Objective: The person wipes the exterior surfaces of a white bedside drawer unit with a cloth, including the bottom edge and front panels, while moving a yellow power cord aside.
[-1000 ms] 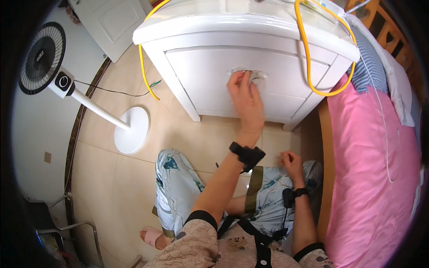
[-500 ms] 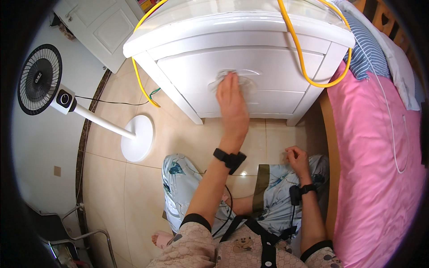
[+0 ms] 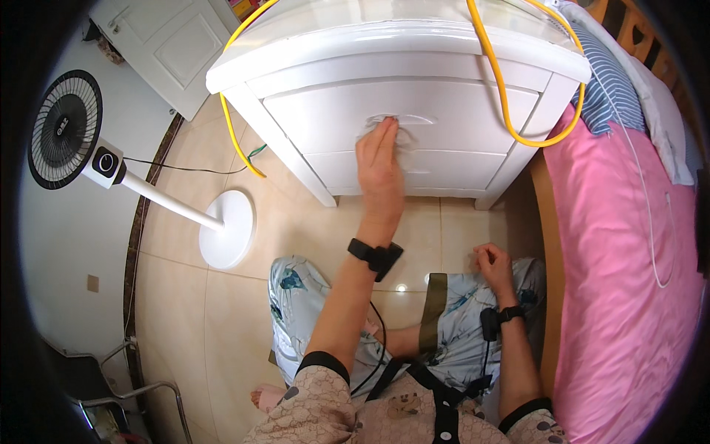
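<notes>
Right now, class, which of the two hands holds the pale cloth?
The left hand, holding the pale cloth at the white drawer front; the right hand, back by the patterned trousers, shows no cloth.

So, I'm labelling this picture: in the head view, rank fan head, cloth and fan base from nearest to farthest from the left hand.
1. Cloth, in the left hand, at the drawer.
2. Fan base, to the left.
3. Fan head, farthest left.

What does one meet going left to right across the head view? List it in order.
Round black fan head, white disc-shaped fan base, bare left hand with pale crumpled cloth, bare curled right hand, pink fabric bedding.
</notes>
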Demonstrator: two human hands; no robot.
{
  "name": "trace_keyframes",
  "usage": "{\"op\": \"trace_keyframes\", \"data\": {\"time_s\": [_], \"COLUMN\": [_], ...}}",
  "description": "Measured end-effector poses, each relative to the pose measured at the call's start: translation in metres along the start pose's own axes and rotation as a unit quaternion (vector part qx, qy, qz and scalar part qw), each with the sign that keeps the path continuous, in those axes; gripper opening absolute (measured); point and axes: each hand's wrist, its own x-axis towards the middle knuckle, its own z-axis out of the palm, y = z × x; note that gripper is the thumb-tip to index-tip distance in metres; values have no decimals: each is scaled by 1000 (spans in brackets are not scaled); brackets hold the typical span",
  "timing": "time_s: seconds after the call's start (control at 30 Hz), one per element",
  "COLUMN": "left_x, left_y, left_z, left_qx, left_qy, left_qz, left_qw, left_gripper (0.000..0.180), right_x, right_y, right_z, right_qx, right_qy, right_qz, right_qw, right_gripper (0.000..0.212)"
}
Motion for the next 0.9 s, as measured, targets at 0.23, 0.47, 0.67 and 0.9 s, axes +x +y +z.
{"op": "trace_keyframes", "data": {"time_s": [0.23,0.47,0.67,0.9], "left_x": [-6,3,2,-20], "left_y": [26,-7,26,17], "left_z": [23,-8,18,19], "left_qx": [-100,-27,-67,-184], "left_qy": [-21,16,16,-112], "left_qz": [-9,-6,-48,-5], "left_qw": [995,999,996,977], "left_gripper": [35,31,30,25], "right_x": [-1,0,1,0], "right_y": [0,9,6,9], "right_z": [4,2,3,1], "right_qx": [3,-2,0,-12], "right_qy": [-2,6,3,8], "right_qz": [11,-3,0,8], "right_qw": [1000,1000,1000,1000], "right_gripper": [18,18,18,19]}}
